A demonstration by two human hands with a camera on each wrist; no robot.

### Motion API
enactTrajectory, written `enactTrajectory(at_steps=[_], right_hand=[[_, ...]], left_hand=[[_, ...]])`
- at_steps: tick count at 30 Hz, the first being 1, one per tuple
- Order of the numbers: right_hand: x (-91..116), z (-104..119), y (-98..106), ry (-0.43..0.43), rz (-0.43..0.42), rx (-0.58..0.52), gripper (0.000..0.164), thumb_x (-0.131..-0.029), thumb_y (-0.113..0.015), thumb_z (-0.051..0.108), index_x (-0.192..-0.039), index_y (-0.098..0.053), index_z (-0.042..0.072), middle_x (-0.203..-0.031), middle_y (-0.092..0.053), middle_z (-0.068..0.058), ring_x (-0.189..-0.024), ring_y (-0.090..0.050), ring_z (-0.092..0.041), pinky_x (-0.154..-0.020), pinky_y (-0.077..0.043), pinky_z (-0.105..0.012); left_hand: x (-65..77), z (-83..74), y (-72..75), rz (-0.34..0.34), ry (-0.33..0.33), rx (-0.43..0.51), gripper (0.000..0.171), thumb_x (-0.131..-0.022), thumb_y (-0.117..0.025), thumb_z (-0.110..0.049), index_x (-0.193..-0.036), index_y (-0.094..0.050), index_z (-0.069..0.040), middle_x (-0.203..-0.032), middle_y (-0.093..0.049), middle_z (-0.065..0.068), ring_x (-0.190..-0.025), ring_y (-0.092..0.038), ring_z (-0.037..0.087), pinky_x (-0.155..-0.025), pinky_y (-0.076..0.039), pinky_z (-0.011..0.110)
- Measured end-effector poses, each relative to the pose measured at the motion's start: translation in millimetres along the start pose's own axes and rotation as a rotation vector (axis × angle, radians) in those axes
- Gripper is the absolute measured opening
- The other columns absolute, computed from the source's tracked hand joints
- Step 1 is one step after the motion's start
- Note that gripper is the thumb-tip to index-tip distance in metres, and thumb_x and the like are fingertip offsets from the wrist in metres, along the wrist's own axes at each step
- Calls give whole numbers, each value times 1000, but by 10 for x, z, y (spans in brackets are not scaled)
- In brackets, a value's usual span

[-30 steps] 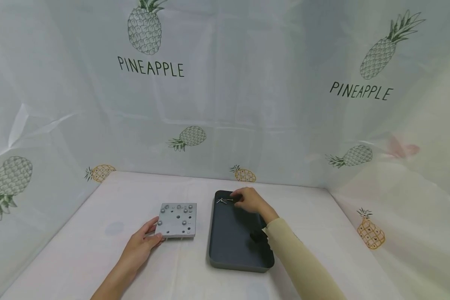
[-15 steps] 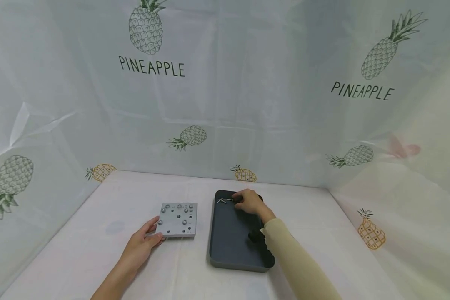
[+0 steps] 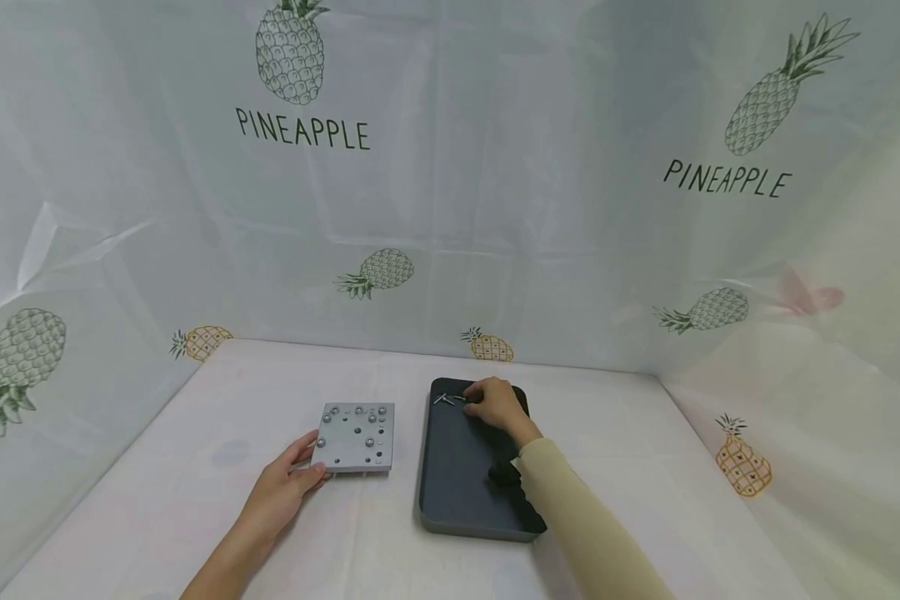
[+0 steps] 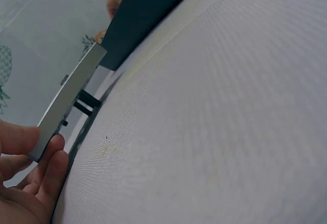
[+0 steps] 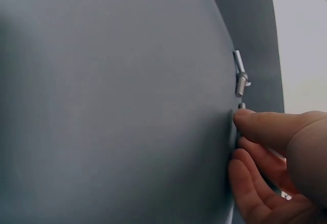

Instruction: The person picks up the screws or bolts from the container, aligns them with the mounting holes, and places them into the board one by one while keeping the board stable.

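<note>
My left hand (image 3: 285,483) holds the near left corner of a square grey metal plate (image 3: 352,437), thumb on top and fingers beneath. Several socket-head bolts and open holes show on its top face. In the left wrist view the plate (image 4: 71,99) is edge-on, raised above the cloth, with dark posts (image 4: 87,101) under it. At the far end of a dark grey tray (image 3: 457,483), my right hand (image 3: 498,408) pinches a small metal screw (image 3: 460,397) with thumb and fingertips. Most of that screw is hidden by the fingers. Other loose screws (image 5: 241,78) lie just beyond.
A white cloth (image 3: 270,392) covers the table. Behind and at the sides hangs a pale sheet (image 3: 495,167) printed with pineapples. The tray's raised wall (image 5: 255,40) stands close beyond the screws. A dark wrist camera (image 3: 504,473) sits under the right sleeve.
My right hand has shifted slightly down and left, its fingertips closing in on the screw at the tray's far end. The left hand and the plate have stayed still.
</note>
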State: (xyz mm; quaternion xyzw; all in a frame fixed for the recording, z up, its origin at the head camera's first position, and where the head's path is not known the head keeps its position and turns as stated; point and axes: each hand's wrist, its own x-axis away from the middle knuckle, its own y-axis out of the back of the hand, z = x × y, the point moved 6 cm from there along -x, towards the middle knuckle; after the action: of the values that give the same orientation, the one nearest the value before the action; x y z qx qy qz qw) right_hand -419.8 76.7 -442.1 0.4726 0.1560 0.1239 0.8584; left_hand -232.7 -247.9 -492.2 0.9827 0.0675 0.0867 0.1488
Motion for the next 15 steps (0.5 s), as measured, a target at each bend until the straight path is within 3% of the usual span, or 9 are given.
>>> enactTrajectory(at_steps=[9,15], right_hand=[[-5,16,-68,-8,-143,4,13,-88,-85,11,-99,-83,5,-91,-79,-8,-86,-72,-27,-82,-58,-45],[25,47,-84,-46,-160,23,8,-90,-84,11,-97,-84,6,-91,-79,-8,-89,-72,-28,-82,-60,-46]], left_hand=[[5,-7,9,2,-3,10,67,-107,-62,-19,-167,-32,-13,-161,-43,23,-122,-69,22,-116,-45,51],[1,-1,5,2,0,7,67,-107,-62,-19,-167,-33,-13,-161,-44,23,-122,-69,21,-115,-46,47]])
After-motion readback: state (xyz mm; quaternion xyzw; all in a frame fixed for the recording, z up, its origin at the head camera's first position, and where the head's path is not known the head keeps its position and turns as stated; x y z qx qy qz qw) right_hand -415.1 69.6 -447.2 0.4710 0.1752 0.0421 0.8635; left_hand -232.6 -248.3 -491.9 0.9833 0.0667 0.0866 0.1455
